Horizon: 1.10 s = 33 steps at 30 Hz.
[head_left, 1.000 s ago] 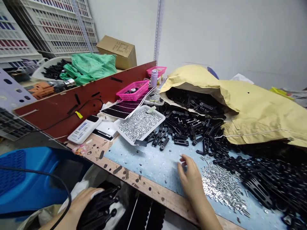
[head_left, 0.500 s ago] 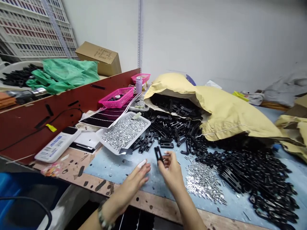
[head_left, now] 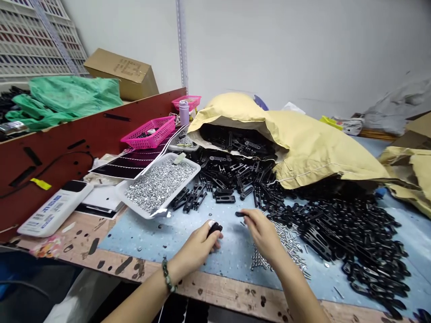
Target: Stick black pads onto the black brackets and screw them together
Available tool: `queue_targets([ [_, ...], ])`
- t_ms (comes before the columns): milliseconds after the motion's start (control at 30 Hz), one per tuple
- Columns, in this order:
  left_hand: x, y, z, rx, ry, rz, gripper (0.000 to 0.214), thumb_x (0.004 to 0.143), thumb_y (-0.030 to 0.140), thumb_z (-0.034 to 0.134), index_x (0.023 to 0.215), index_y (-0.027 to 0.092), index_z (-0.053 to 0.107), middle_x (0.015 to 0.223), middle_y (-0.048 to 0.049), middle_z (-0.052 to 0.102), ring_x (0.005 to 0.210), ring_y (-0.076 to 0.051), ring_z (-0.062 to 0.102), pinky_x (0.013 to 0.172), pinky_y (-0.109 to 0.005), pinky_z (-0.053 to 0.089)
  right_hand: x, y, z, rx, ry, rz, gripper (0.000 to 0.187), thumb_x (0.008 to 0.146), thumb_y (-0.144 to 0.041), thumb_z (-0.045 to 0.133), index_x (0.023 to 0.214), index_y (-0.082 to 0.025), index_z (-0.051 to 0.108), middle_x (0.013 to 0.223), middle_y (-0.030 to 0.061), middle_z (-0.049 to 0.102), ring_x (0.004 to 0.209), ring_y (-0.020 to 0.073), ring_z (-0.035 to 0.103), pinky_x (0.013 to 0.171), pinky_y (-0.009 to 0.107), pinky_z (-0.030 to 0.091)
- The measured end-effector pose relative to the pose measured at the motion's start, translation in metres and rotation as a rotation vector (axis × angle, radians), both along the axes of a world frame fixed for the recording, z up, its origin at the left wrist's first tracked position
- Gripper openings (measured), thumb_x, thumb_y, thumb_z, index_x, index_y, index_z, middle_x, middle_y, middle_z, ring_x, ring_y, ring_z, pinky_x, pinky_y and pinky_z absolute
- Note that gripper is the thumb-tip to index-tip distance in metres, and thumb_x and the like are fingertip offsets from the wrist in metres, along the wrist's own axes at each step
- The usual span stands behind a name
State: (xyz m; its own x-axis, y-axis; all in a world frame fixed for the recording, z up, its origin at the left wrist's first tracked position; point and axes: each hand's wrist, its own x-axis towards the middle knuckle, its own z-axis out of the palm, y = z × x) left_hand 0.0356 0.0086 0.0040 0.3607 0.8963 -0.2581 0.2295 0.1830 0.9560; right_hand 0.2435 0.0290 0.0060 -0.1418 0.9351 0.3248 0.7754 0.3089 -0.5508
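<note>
My left hand (head_left: pixel 197 246) is closed around a black slotted part (head_left: pixel 214 228), with white tape on one finger. Fingers hide most of that part. Just to the right, my right hand (head_left: pixel 264 233) pinches a small dark elongated piece (head_left: pixel 240 214) by one end, above the blue mat. Whether it also grips a screw is too small to tell. Under my right forearm lies a spread of silver screws (head_left: pixel 292 246), partly covered by it. A large heap of small black parts (head_left: pixel 363 242) stretches to the right, and more black slotted parts (head_left: pixel 225 198) lie beyond my hands.
A white tray of small silver hardware (head_left: pixel 121 194) stands left of my hands. Yellow sacks (head_left: pixel 323 148) spill black parts at the back. A pink basket (head_left: pixel 148 139), a white scale-like device (head_left: pixel 54 208) and a red board (head_left: pixel 84 130) line the left side.
The black slotted part has passed from my right hand to my left, which has closed on it. My right hand has moved right and now pinches a small dark piece. The view has shifted slightly.
</note>
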Motion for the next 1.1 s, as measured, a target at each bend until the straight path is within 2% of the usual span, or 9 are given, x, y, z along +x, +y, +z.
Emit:
queue_targets([
  [67,0.001,0.001,0.006,0.104,0.107,-0.034,0.023,0.093,0.04,0.041,0.089,0.019,0.048,0.071,0.0009,0.055,0.064,-0.014,0.054,0.061,-0.026,0.044,-0.012,-0.022,0.01,-0.038,0.099,0.139,0.024,0.094,-0.022,0.042,0.105,-0.024,0.063,0.092,0.005,0.063,0.085,0.0177,0.062,0.075,0.029,0.052],
  [167,0.005,0.001,0.017,0.32,0.211,-0.138,0.017,0.092,0.035,0.043,0.095,0.02,0.05,0.086,-0.002,0.058,0.081,-0.018,0.055,0.073,-0.03,0.044,-0.021,-0.042,0.018,-0.007,0.182,0.228,0.023,0.093,-0.02,0.042,0.103,-0.024,0.062,0.092,0.0056,0.062,0.085,0.0174,0.062,0.074,0.029,0.052],
  [233,0.008,-0.001,0.023,0.417,0.239,-0.208,0.017,0.091,0.034,0.046,0.099,0.02,0.052,0.094,-0.0035,0.058,0.087,-0.02,0.054,0.078,-0.032,0.043,-0.021,-0.047,0.02,0.05,0.2,0.238,0.024,0.093,-0.018,0.041,0.106,-0.023,0.06,0.094,0.0066,0.062,0.087,0.0179,0.061,0.075,0.029,0.053],
  [467,0.027,-0.003,0.032,0.615,0.368,-0.247,0.02,0.095,0.034,0.04,0.089,0.021,0.054,0.082,-0.0009,0.059,0.074,-0.017,0.055,0.067,-0.027,0.039,-0.01,-0.055,0.028,0.139,0.15,0.179,0.024,0.096,-0.019,0.037,0.108,-0.022,0.057,0.095,0.0078,0.06,0.088,0.0186,0.06,0.077,0.032,0.052],
  [600,0.028,0.002,0.033,0.596,0.346,-0.285,0.024,0.093,0.035,0.044,0.077,0.02,0.053,0.071,0.0013,0.056,0.065,-0.015,0.052,0.061,-0.025,0.035,0.017,-0.072,0.02,0.015,0.13,0.115,0.023,0.095,-0.027,0.044,0.118,-0.023,0.05,0.099,0.0063,0.061,0.088,0.0185,0.061,0.077,0.032,0.053],
  [733,0.015,0.009,0.026,0.437,0.282,-0.156,0.029,0.092,0.04,0.043,0.073,0.019,0.049,0.063,0.0037,0.047,0.06,-0.014,0.046,0.057,-0.024,0.032,0.038,-0.089,-0.001,-0.101,-0.148,0.069,0.039,0.084,-0.031,0.063,0.121,-0.025,0.049,0.11,0.0072,0.059,0.098,0.0241,0.057,0.081,0.039,0.051],
  [867,0.006,0.008,0.018,0.366,0.233,-0.104,0.024,0.092,0.041,0.045,0.082,0.02,0.051,0.063,0.0053,0.045,0.059,-0.013,0.044,0.057,-0.024,0.032,0.017,-0.075,-0.022,-0.007,-0.353,0.054,0.004,0.087,-0.023,0.06,0.09,-0.021,0.058,0.09,0.0051,0.061,0.084,0.0226,0.055,0.074,0.037,0.046],
  [1000,-0.003,0.007,0.016,0.343,0.241,-0.086,0.025,0.094,0.04,0.042,0.08,0.019,0.049,0.067,0.0041,0.049,0.061,-0.013,0.047,0.058,-0.024,0.035,-0.014,-0.052,-0.028,0.069,-0.417,0.053,0.012,0.086,-0.025,0.061,0.078,-0.02,0.055,0.079,0.0034,0.058,0.078,0.0216,0.054,0.073,0.035,0.042],
  [1100,-0.008,0.01,0.017,0.421,0.273,-0.106,0.018,0.093,0.033,0.044,0.087,0.019,0.054,0.08,0.0006,0.055,0.075,-0.016,0.052,0.069,-0.027,0.041,-0.015,-0.053,-0.027,0.053,-0.402,0.008,0.017,0.084,-0.03,0.064,0.077,-0.02,0.053,0.082,0.0039,0.056,0.08,0.022,0.051,0.075,0.036,0.041],
])
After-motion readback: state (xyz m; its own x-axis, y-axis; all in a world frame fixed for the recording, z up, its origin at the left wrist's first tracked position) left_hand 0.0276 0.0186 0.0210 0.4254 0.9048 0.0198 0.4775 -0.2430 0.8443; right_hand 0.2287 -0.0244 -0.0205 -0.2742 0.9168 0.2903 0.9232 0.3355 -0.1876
